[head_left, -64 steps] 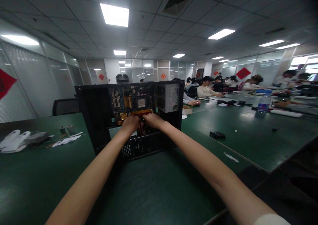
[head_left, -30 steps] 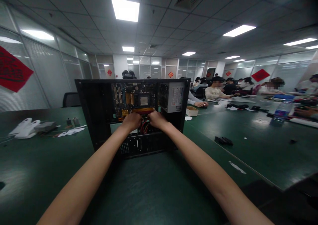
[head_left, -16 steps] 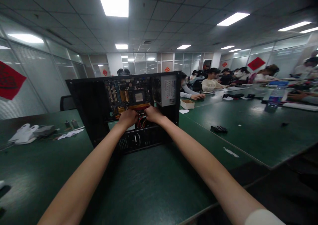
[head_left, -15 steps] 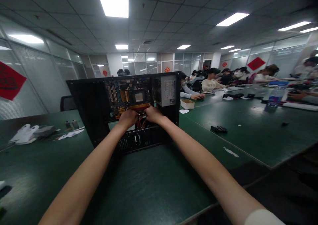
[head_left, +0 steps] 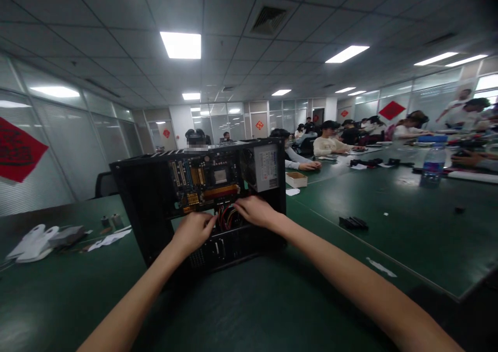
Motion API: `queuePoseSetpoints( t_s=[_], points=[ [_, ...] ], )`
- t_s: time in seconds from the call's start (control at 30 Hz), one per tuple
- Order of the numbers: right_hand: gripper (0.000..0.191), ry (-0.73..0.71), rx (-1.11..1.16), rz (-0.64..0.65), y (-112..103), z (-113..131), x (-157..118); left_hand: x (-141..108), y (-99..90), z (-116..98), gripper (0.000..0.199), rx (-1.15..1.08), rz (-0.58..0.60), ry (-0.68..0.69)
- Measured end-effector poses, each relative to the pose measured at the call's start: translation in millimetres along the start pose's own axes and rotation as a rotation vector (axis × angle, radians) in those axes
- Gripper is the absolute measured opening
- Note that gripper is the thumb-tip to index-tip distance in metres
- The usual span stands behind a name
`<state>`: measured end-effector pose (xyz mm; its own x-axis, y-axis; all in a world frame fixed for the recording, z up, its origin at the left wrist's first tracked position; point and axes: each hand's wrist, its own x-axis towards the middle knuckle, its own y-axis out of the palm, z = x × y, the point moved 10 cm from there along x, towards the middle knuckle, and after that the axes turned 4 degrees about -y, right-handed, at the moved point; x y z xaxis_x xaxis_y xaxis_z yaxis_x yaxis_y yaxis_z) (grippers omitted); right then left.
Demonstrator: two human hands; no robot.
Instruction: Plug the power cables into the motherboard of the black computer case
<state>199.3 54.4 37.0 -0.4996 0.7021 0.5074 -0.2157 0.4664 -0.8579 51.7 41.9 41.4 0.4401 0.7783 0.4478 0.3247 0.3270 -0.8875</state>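
An open black computer case [head_left: 143, 191] stands upright on the green table. Inside it are a motherboard [head_left: 206, 176] and, at upper right, a silver power supply [head_left: 265, 168]. An orange-red strip [head_left: 221, 191] lies along the board's lower edge. Beneath that hangs a bundle of red and dark cables [head_left: 229, 217]. My left hand [head_left: 194, 230] is at the left of the cables, its fingers curled together. My right hand [head_left: 254, 210] is at their right, fingertips bent inward near the strip. What either hand pinches, if anything, is too small to make out.
White plastic bags [head_left: 35, 243] and papers lie at the left of the table [head_left: 93, 290]. To the right are a small open box [head_left: 296, 179], a black part [head_left: 353, 223], a water bottle [head_left: 434, 160] and a white scrap [head_left: 381, 267]. Several people sit beyond.
The view has tilted up, so the scene sits lower. My hands have moved down and apart from the strip's lower edge, exposing more of the strip and cables.
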Motion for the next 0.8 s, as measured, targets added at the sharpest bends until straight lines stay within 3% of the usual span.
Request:
queuePoseSetpoints(
  t_s=[0.13,0.27,0.37,0.57,0.8],
  points=[
    [0.046,-0.147,-0.189,0.131,18,-4,-50,-24,-7.8,-1,0.052,-0.069,-0.052,0.049],
    [0.031,-0.228,-0.316,0.108,16,-10,-83,-27,-17.0,8,0.052,-0.149,-0.152,0.001],
    [0.032,-0.197,-0.344,0.092,13,-12,-86,-26,-16.5,8,0.051,-0.099,-0.184,-0.015],
    [0.029,-0.174,-0.327,0.11,18,-9,-81,-35,-18.8,-6,0.054,0.047,-0.265,0.084],
    [0.028,-0.175,-0.378,0.118,19,-6,-78,-30,-20.6,3,0.053,0.014,-0.27,0.055]
  ],
)
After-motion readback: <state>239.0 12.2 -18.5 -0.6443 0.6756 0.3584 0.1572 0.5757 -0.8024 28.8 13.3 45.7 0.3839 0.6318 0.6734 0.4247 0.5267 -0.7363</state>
